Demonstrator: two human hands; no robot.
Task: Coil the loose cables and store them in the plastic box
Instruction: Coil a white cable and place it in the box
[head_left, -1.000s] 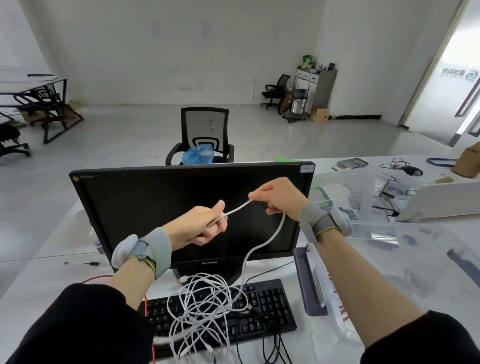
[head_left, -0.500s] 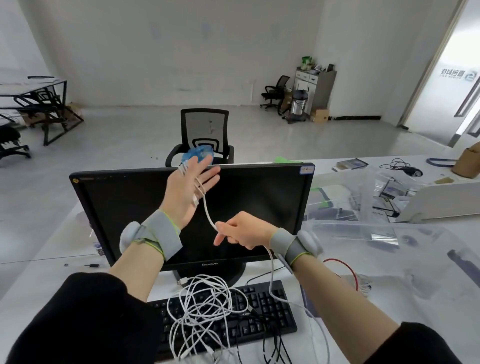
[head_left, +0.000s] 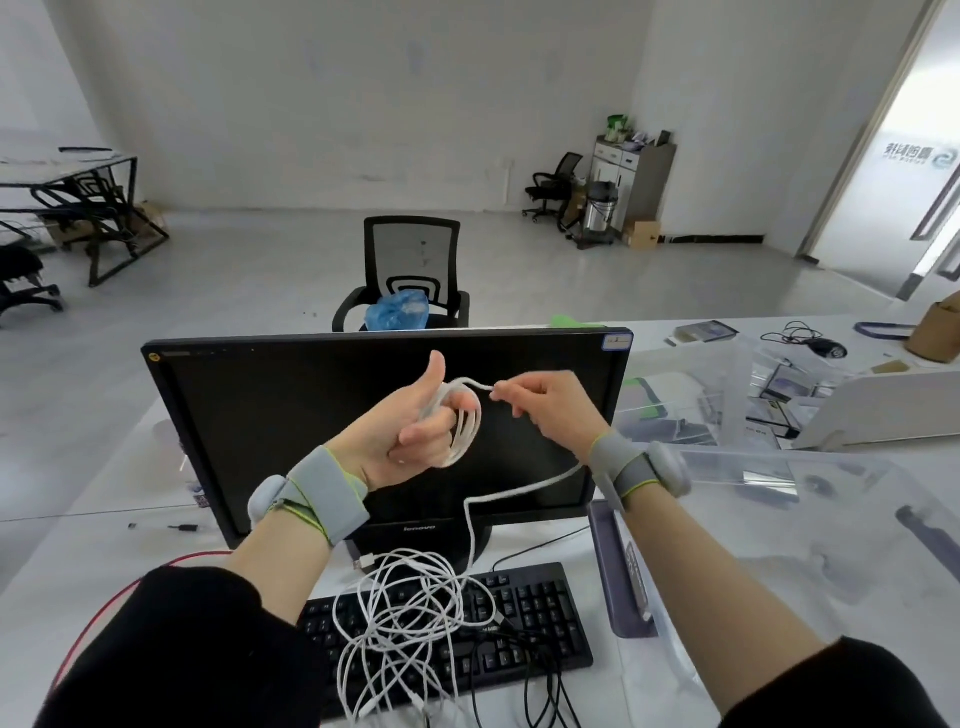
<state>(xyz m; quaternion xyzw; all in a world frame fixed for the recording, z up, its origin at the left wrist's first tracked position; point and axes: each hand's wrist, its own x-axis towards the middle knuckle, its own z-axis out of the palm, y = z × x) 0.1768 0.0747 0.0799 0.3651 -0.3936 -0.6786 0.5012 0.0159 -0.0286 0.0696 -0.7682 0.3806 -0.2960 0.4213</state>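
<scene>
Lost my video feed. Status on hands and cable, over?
Left hand holds white cable looped round its fingers. Right hand pinches the cable's run. Tangled white cables lie on keyboard. Plastic box at right.

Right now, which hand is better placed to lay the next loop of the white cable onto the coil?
The right hand. It pinches the white cable beside the coil and can feed the slack. The left hand is occupied, its fingers serving as the form the loops wrap around.
</scene>
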